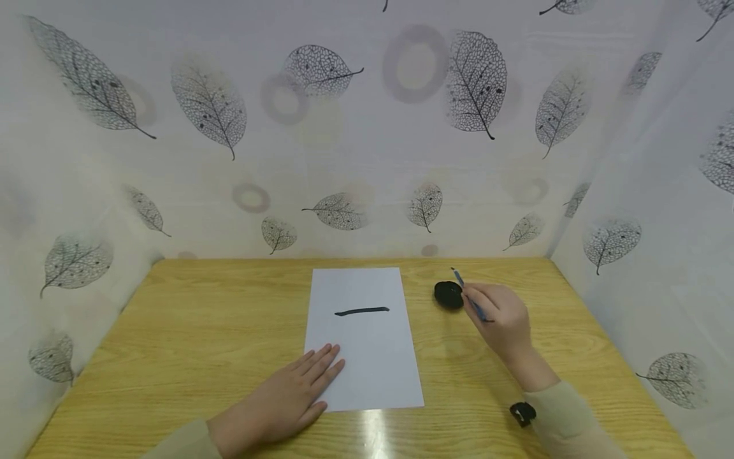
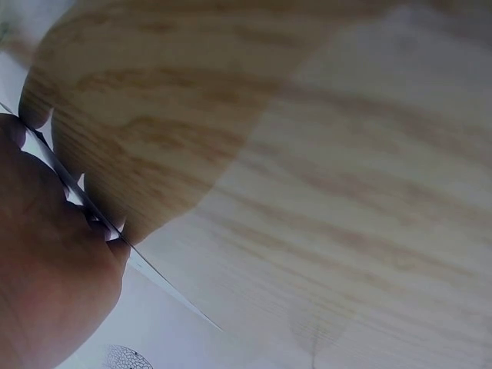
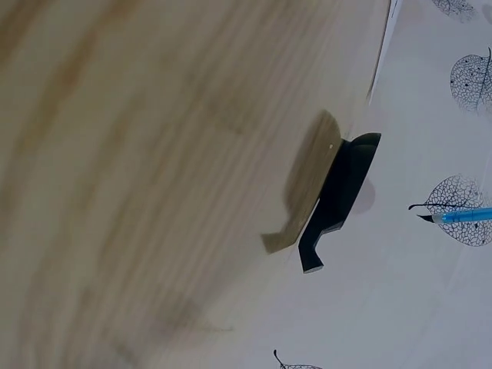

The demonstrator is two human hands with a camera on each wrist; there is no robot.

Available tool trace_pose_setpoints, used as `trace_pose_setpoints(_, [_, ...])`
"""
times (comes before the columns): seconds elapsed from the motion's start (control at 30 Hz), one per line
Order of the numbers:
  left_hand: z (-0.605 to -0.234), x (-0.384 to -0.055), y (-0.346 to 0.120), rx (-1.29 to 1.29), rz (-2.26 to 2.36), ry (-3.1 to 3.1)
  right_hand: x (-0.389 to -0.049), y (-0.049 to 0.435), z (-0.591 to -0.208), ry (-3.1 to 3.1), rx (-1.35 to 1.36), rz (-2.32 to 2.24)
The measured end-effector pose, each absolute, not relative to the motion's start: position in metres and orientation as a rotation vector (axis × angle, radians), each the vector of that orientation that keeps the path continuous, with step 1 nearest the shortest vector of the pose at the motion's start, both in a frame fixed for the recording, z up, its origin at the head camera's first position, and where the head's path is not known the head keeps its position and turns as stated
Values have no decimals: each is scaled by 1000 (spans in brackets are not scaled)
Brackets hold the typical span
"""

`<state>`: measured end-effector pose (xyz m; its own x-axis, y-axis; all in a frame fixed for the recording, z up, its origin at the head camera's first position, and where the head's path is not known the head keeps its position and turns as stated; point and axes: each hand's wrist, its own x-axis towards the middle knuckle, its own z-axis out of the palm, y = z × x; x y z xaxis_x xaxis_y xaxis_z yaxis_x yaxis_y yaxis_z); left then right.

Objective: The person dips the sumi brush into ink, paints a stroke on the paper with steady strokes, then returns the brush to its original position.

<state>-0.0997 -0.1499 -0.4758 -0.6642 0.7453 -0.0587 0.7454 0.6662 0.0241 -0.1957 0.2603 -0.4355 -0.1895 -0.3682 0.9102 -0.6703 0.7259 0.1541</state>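
Note:
My right hand [image 1: 501, 315] pinches a slim blue brush [image 1: 458, 276] between thumb and fingers, close beside a small black ink dish [image 1: 447, 295]. In the right wrist view the brush [image 3: 465, 216] has a dark pointed tip, raised off the table, and the ink dish [image 3: 346, 184] has a short bent handle or spout. My left hand [image 1: 289, 395] lies flat, fingers spread over the lower left edge of a white sheet of paper [image 1: 373, 370]. One black stroke [image 1: 362, 311] runs across the paper's upper half. In the left wrist view the left hand [image 2: 58, 261] rests at the paper's edge.
A wood-grain table [image 1: 229, 306] holds the paper and dish. Pale curtains [image 1: 367, 140] printed with dark skeleton leaves stand behind it and along both sides. A black item [image 1: 522, 414] is at the right sleeve's cuff.

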Motion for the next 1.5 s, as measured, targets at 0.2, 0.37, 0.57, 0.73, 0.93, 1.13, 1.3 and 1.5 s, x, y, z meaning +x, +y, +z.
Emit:
trace_pose_setpoints(0.2, [-476,-99,-150,1260,10,2807,-197,268,-436,-1766,895,265])
trace_pose_setpoints(0.37, [-476,-98,-149,1267,7,2812,-198,274,-437,-1736,955,209])
trace_pose_setpoints(0.57, [-475,-97,-148,1255,2,2802,-197,283,-439,-1754,1021,156])
trace_pose_setpoints(0.73, [-476,-98,-148,1263,4,2806,-197,289,-441,-1775,1058,104])
trace_pose_setpoints(0.93, [-476,-98,-148,1275,-16,2805,-197,296,-443,-1785,1114,22])
trace_pose_setpoints(1.13, [-475,-99,-148,1263,-7,2785,-198,302,-446,-1781,1177,-24])
trace_pose_setpoints(1.3, [-474,-100,-149,1253,3,2771,-198,306,-447,-1746,1247,-98])
trace_pose_setpoints(1.5, [-474,-101,-149,1269,-8,2788,-196,310,-447,-1720,1303,-187])
